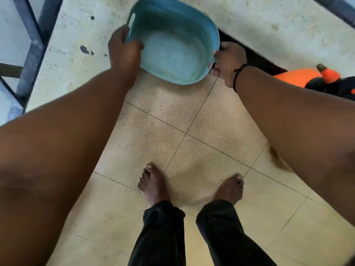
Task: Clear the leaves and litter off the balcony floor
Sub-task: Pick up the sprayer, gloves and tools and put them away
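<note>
Tiled floor (192, 121) spread below both hands, bare feet well under them. Blue basket (172, 45) held up between the hands, tilted, nothing visible inside. Left hand (124, 50) curled round its left rim; right hand (228, 62) gripping the right rim. Orange sprayer (299, 76) just right of the right hand.

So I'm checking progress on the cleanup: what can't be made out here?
- Right hand grip: fingers hidden behind blue basket rim.
- Basket contents: blurred, unclear if leaves.
- Orange object: cut off by right forearm.
- Dark gap under wall: too dark.
</note>
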`<state>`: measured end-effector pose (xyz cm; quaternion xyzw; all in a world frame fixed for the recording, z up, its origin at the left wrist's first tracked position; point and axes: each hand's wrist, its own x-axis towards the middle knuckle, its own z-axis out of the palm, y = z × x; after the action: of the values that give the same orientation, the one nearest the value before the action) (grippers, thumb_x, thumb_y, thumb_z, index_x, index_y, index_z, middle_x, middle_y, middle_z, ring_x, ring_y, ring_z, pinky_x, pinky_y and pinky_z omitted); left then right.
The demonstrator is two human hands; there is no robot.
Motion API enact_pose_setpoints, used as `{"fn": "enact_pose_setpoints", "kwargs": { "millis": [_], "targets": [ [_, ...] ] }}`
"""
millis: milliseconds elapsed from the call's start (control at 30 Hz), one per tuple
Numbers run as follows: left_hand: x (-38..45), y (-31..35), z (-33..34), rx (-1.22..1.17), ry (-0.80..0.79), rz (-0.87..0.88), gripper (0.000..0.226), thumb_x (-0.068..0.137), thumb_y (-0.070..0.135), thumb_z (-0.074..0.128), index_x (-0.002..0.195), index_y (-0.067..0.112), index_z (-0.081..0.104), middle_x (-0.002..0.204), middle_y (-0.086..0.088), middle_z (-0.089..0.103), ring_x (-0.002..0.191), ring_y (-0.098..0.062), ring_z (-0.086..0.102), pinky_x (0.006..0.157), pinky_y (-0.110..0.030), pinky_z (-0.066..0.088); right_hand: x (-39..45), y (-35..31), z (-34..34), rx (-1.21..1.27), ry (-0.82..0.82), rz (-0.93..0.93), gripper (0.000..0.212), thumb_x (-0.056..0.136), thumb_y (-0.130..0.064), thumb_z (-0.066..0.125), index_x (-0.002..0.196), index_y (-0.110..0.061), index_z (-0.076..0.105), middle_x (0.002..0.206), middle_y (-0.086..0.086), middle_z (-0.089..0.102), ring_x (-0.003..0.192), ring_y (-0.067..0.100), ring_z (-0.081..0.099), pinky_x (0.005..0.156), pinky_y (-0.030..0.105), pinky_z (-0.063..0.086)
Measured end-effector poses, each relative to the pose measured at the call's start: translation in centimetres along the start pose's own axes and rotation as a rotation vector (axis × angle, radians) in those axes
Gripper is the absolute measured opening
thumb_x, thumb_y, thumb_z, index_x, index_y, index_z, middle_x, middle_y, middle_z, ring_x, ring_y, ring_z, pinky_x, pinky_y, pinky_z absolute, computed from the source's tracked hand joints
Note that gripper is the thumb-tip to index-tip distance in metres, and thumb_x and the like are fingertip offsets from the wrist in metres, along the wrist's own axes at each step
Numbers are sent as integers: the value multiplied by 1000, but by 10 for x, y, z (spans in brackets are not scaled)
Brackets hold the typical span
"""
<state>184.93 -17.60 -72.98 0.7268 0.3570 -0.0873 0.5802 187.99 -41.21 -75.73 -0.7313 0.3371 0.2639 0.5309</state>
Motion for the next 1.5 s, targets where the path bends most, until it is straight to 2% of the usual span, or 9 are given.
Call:
{"fn": "enact_pose_setpoints", "kwargs": {
  "millis": [100,167,300,433,600,767,1000,1267,1500],
  "targets": [
    [5,3,-1,37,-3,44,54,75,7,60,129,4,56,112,-5,62,101,-13,61,64,-7,43,-1,-3,-7,47,-40,7,44,92,-2,55,134,-14,51,106,2,65,82,14,67,76,27,58],
    [1,-2,0,66,-35,99,37,72,16,58,108,6,62,97,-1,65,88,-10,61,63,-14,44,-9,7,-14,-40,8,3,52,90,-7,60,139,-16,43,111,3,59,81,12,59,75,28,56],
    [-40,-39,-8,347,-77,153,51,88,46,57,135,27,56,129,8,62,117,-9,57,101,-34,48,-48,56,-35,-417,32,-122,37,94,-16,55,130,-16,43,120,11,59,93,20,59,78,31,51],
    [-125,-101,-21,834,-377,129,68,99,46,51,156,19,25,164,-7,19,150,-25,19,119,-37,17,-108,127,-53,-796,-166,-59,49,96,-23,54,141,-14,35,133,14,55,115,31,57,92,32,45],
    [-225,-162,-37,1448,-831,91,81,99,58,31,157,19,-8,164,-9,-19,151,-30,-16,122,-48,-3,-180,191,-53,-1304,-440,42,59,94,-31,51,145,-15,28,139,12,45,124,32,46,97,41,43],
    [-296,-167,-53,1386,-833,48,84,96,62,32,157,19,-6,164,-12,-17,149,-34,-20,118,-52,-15,-261,184,-36,-1465,-500,-172,53,93,-45,47,137,-17,36,135,7,44,122,29,42,89,41,34],
    [-360,-129,-97,1267,-804,-83,87,96,66,32,156,22,-13,162,-10,-22,149,-31,-21,118,-53,-13,-344,166,-18,-1588,-585,-259,72,93,-58,42,148,-17,23,152,11,31,141,33,24,109,50,23],
    [-448,-46,-191,1032,-500,-212,85,95,66,31,158,23,-7,165,-8,-14,151,-30,-14,119,-53,-9,-451,57,4,-1661,-678,-508,73,88,-60,51,144,-17,31,142,9,46,135,32,34,102,43,38],
    [-568,0,-241,876,-301,-331,84,97,62,32,158,22,-10,165,-7,-15,151,-29,-12,121,-52,-8,-555,-15,-25,-1971,-852,-681,75,89,-58,50,148,-18,26,148,8,40,141,33,27,109,43,34]
  ]
}}
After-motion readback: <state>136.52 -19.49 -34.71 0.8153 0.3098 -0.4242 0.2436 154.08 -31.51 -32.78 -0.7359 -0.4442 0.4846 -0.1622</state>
